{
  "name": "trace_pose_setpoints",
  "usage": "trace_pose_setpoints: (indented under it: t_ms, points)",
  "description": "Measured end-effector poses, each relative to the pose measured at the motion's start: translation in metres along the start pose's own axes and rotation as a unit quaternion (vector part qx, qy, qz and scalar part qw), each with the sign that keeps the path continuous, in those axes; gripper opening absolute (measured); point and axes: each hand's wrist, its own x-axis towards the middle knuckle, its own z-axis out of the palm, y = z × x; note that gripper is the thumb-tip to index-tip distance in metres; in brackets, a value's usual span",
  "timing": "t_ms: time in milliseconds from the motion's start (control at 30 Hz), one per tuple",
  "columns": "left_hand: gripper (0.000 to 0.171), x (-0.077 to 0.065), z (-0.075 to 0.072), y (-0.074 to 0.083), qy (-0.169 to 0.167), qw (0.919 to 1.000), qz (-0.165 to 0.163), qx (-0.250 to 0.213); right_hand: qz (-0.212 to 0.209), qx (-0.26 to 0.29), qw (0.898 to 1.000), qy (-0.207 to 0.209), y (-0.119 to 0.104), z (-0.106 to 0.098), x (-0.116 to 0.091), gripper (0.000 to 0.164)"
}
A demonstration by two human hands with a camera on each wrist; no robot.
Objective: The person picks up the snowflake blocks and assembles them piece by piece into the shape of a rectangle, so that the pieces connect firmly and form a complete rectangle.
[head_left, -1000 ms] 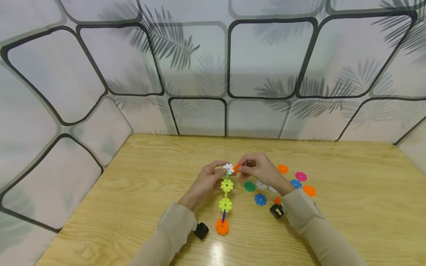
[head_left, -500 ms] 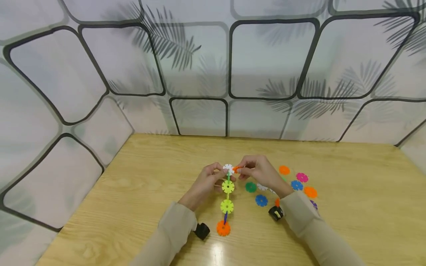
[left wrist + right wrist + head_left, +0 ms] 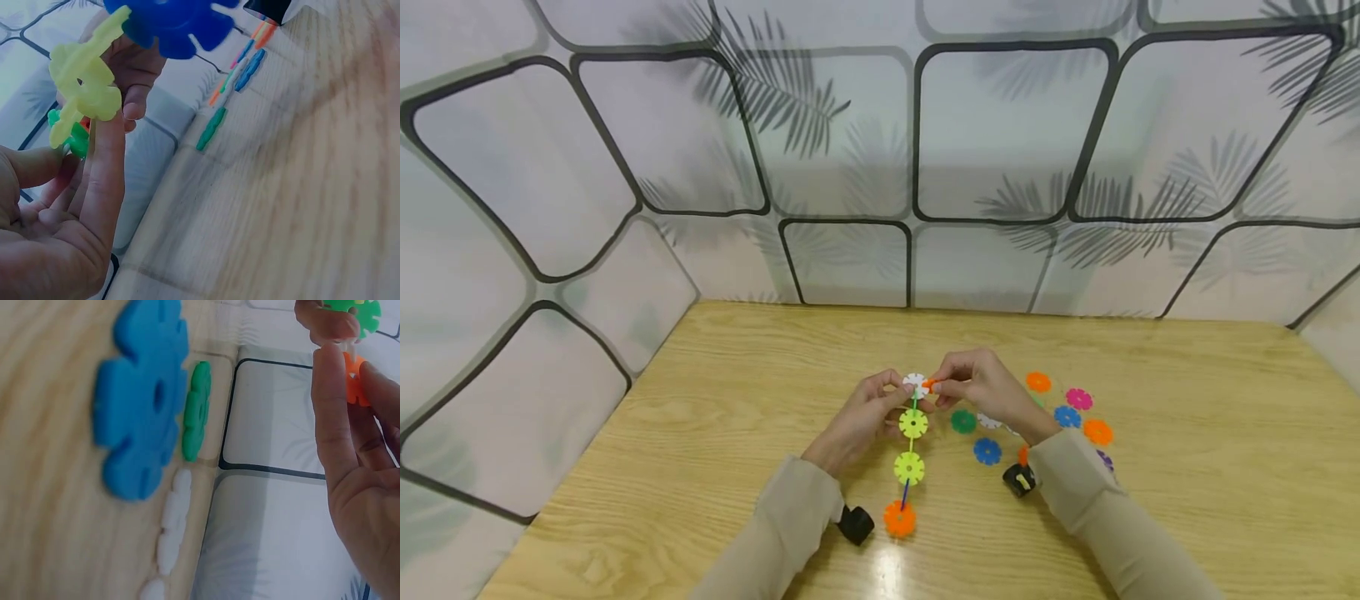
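My left hand (image 3: pixel 861 417) pinches a white notched plastic disc (image 3: pixel 915 385) at the head of a chain. Below it in the head view come a green disc seen edge-on (image 3: pixel 914 406), two yellow discs, the lower one (image 3: pixel 909 468) face-on, a dark blue disc (image 3: pixel 905 495) edge-on and an orange end disc (image 3: pixel 899 519). Between thumb and fingers, my right hand (image 3: pixel 985 387) pinches another orange disc (image 3: pixel 355 380), edge-on to the head camera, right at the white disc's right rim. In the left wrist view, a yellow disc (image 3: pixel 94 87) covers part of the fingers.
Loose discs lie on the wooden table (image 3: pixel 737 392) to the right: green (image 3: pixel 964 422), blue (image 3: pixel 987 451), pink (image 3: pixel 1079 399), orange (image 3: pixel 1098 432) and several more, some partly behind the right forearm. Black wrist cameras (image 3: pixel 855 525) hang under both cuffs. A patterned curtain (image 3: pixel 850 150) stands behind the table.
The orange disc in my right hand has turned from partly face-on to edge-on and moved slightly left against the white disc. The chain has shifted slightly toward me.
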Motion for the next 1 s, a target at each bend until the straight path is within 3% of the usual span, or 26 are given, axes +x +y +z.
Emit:
trace_pose_setpoints:
  t_ms: [200, 400, 667, 1000]
  points:
    - [0.011, 0.001, 0.005, 0.000, 0.014, 0.9996, -0.002, 0.023, 0.004, -0.011, 1.000, -0.026, 0.000, -0.008, -0.001, 0.009]
    - [0.017, 0.000, 0.008, 0.001, 0.005, 0.9988, -0.003, 0.050, -0.003, -0.069, 0.996, -0.054, -0.004, -0.028, -0.002, 0.022]
    - [0.025, -0.002, 0.001, 0.002, 0.009, 0.9978, -0.014, 0.064, 0.026, -0.136, 0.989, -0.048, -0.008, -0.063, -0.003, 0.022]
    - [0.039, -0.001, -0.002, 0.003, 0.008, 0.9971, 0.010, 0.074, 0.046, -0.243, 0.968, -0.036, 0.001, -0.090, -0.007, 0.012]
